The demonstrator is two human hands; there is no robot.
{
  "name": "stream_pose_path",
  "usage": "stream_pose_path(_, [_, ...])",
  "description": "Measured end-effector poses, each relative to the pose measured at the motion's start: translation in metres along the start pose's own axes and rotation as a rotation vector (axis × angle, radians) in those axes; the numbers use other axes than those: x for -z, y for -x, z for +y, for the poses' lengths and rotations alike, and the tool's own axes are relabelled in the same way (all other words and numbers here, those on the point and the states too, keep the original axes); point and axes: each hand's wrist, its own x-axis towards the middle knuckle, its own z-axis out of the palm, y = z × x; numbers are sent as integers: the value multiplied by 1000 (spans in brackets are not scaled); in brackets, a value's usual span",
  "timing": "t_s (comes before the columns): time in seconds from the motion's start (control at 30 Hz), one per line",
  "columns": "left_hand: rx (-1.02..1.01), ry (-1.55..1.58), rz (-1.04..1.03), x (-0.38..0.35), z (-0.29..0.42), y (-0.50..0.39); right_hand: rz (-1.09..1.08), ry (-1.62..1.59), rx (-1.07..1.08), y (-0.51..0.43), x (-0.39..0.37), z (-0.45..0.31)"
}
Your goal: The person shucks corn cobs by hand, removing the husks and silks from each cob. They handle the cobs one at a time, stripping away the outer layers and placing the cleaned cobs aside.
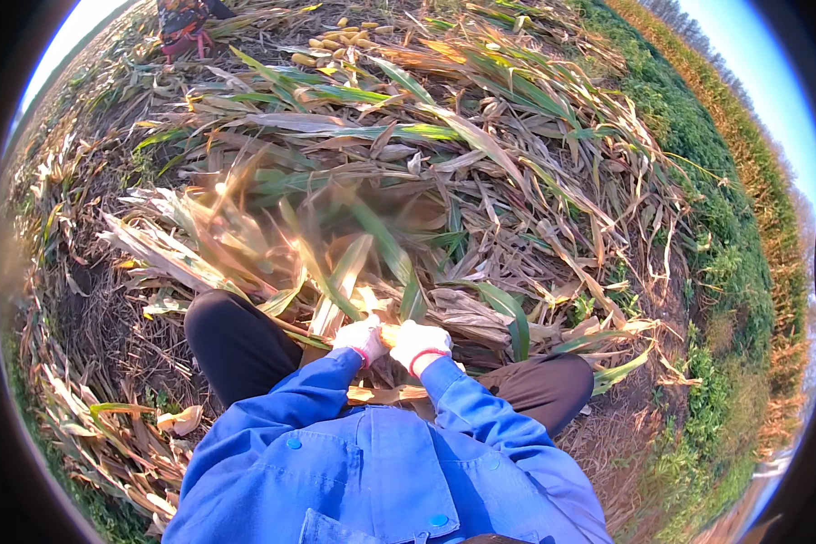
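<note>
Both hands wear white gloves with red cuffs and are close together between my bent knees. My left hand (361,339) and my right hand (419,345) are closed around a yellow-orange ear of corn (389,334), which shows in the narrow gap between them. Much of the ear is hidden by the gloves. Pale husk leaves and green corn leaves (381,238) rise just beyond my fingers, partly blurred. Dry cornstalks and leaves (472,316) lie against and around both hands.
Husked yellow corn ears (340,41) lie in a pile at the top. A person (182,27) is at the upper left. Dry corn leaves (551,224) cover much of the ground. Green plants (714,204) and standing corn (785,272) line the right side.
</note>
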Motion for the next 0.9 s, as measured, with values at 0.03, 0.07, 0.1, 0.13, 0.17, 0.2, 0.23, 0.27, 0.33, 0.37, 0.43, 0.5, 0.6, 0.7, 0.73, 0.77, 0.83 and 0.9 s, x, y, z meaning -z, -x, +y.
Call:
stream_pose_path(0.03, [-7,-14,12,0,1,-1,-15,6,-25,2,1,-1])
stream_pose_path(0.07, [-24,-17,38,-1,0,0,-60,43,-10,2,4,0])
stream_pose_path(0.1, [-30,0,39,0,1,-2,-86,61,4,3,7,3])
stream_pose_path(0.13, [-32,21,77,0,2,-1,-52,84,48,4,10,8])
stream_pose_path(0.17, [-48,7,68,2,2,-3,-51,84,47,3,13,13])
stream_pose_path(0.2, [-57,38,91,2,2,-3,-22,62,80,3,16,20])
stream_pose_path(0.23, [-100,52,106,3,1,-3,-47,59,87,1,19,26])
stream_pose_path(0.27, [-119,68,109,3,-1,-2,-67,62,90,-2,22,30])
stream_pose_path(0.33, [-99,77,110,2,-3,-1,-59,50,117,-2,23,36])
stream_pose_path(0.37, [-99,67,108,2,-3,0,-74,58,128,-2,22,37])
stream_pose_path(0.43, [-114,90,136,-1,-5,3,-59,75,147,2,20,35])
stream_pose_path(0.5, [-112,108,131,-2,-9,4,-59,58,132,8,19,33])
stream_pose_path(0.6, [-131,131,56,-2,-19,-1,-47,-4,151,21,25,39])
stream_pose_path(0.7, [14,99,108,2,-39,-11,-133,50,170,33,42,63])
stream_pose_path(0.73, [60,283,7,1,-36,-18,-122,98,230,38,43,68])
stream_pose_path(0.77, [9,12,64,-1,-36,-16,-87,57,191,42,43,74])
stream_pose_path(0.83, [-3,55,67,4,-31,-16,-200,-95,74,36,47,84])
stream_pose_path(0.9, [-71,155,104,19,-24,-10,-114,-210,99,32,42,92])
